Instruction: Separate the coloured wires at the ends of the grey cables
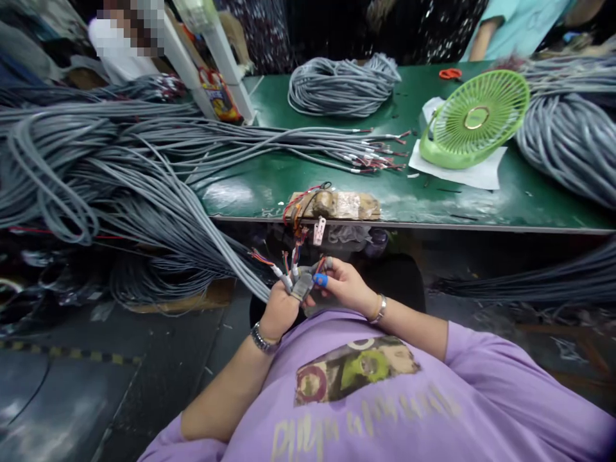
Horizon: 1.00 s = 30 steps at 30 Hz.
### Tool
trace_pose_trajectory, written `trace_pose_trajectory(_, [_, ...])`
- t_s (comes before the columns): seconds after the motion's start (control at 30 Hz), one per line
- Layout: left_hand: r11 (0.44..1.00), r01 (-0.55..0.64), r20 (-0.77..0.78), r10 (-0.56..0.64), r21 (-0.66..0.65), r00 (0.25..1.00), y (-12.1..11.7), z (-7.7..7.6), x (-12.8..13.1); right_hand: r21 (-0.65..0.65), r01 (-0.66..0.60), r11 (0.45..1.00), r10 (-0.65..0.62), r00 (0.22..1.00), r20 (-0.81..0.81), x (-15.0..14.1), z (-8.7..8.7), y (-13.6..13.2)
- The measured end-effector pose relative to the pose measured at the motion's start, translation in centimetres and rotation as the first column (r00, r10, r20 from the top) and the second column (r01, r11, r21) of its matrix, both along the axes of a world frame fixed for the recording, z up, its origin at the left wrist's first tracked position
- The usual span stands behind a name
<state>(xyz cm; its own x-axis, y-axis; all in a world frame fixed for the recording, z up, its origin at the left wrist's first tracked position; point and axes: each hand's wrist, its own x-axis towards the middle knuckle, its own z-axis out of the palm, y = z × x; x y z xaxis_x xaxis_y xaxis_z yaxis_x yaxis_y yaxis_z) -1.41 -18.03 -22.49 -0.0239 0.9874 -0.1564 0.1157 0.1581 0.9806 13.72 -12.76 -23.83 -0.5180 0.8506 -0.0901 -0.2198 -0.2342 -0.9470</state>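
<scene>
My left hand [280,308] is closed around the stripped end of a grey cable [226,256], close to my chest. Thin coloured wires [289,260] stick up from that end. My right hand [344,285] pinches the same wire ends, its fingertips in grey and blue finger cots. Both hands touch each other just below the edge of the green table [308,183]. The cable runs left and up into a big bundle of grey cables [96,167].
A taped block with red wires [337,205] sits at the table's front edge. Cut cables with stripped ends [370,151] lie mid-table, a coil [341,86] behind them. A green fan [474,119] stands on paper at the right. Other people stand beyond the table.
</scene>
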Motion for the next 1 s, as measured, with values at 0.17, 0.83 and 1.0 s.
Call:
trace_pose_trajectory(0.17, [0.998, 0.003, -0.049, -0.006, -0.06, 0.999, -0.6, 0.1, -0.3, -0.074, -0.023, 0.997, 0.027, 0.999, 0.046, 0.1, 0.9, 0.9])
trace_pose_trajectory(0.83, [0.931, -0.364, 0.272, 0.351, -0.002, 0.896, -0.6, 0.3, 0.8, -0.043, 0.006, 0.999, -0.004, 0.999, 0.049, -0.9, 1.2, 0.1])
trace_pose_trajectory(1.0, [0.962, -0.272, 0.218, 0.268, -0.008, 0.939, -1.0, -0.2, 0.5, -0.012, -0.042, 0.999, 0.042, 0.995, 0.087, -1.4, 2.1, 0.8])
